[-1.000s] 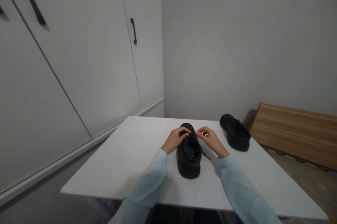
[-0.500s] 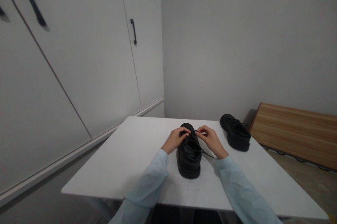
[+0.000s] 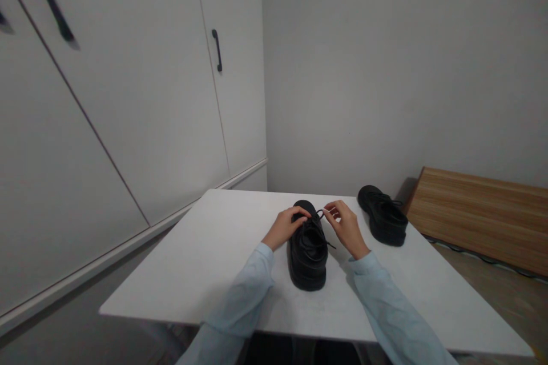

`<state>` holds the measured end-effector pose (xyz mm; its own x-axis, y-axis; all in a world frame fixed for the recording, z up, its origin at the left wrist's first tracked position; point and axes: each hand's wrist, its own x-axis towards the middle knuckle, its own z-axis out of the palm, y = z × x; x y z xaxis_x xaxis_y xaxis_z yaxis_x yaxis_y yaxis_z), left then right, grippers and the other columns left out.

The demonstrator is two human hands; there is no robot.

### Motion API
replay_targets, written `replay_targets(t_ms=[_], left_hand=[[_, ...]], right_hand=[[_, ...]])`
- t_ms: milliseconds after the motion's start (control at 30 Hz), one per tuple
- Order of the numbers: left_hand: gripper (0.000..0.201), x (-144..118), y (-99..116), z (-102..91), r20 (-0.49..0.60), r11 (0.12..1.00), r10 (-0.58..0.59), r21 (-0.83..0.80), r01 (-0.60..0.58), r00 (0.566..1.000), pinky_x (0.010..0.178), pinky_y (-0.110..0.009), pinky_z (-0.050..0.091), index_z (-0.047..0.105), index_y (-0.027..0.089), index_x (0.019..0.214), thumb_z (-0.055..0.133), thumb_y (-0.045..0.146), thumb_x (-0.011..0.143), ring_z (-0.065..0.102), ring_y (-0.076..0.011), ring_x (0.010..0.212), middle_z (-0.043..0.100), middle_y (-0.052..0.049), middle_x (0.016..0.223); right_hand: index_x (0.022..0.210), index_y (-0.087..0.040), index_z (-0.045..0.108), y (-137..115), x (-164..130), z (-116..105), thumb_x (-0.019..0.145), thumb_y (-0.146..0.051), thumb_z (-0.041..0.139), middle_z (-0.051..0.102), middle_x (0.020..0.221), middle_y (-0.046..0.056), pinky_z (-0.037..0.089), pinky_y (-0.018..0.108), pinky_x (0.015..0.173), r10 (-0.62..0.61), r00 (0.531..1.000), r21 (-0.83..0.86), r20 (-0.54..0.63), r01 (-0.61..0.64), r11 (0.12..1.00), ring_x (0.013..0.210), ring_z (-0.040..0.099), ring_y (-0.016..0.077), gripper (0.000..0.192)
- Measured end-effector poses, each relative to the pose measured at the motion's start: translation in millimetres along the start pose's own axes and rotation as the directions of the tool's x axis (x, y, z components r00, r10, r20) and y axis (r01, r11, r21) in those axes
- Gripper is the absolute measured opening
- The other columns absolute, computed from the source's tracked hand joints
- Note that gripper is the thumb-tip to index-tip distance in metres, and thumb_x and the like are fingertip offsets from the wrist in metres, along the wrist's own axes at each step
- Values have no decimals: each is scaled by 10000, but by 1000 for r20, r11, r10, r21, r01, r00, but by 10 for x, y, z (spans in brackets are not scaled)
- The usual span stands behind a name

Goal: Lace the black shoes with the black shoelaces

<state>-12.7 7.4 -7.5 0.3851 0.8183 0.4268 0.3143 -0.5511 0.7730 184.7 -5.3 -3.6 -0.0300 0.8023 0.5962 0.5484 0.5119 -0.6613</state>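
A black lace-up shoe stands on the white table in front of me, toe pointing away and heel toward me. My left hand is closed over the shoe's left side, its fingertips pinching the shoelace near the knot. To the right of the knot, my right hand pinches a loop of the black shoelace between thumb and fingers. A loose lace end hangs over the shoe's right side. What lies under the left fingertips is partly hidden.
The matching black shoe stands near the right edge of the white table. Behind it, a wood-grain board leans by the grey wall. White cabinets with dark handles line the left side.
My right hand has moved slightly up and away from the knot, drawing the lace loop out. The loose lace end on the right has become shorter. My left hand has stayed in place.
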Motion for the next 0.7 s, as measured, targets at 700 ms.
replay_targets(t_ms=[700], left_hand=[[158,0,-13,-3,-5,1000,9,-9,-9,1000,888,-281,427,672,175,913,554,214,816,610,-185,957,692,-45,967]], right_hand=[[707,-165,598,-68,-6,-13,573,-452,780,631,729,30,493,305,668,333,920,482,208,-393,783,667,593,159,365]])
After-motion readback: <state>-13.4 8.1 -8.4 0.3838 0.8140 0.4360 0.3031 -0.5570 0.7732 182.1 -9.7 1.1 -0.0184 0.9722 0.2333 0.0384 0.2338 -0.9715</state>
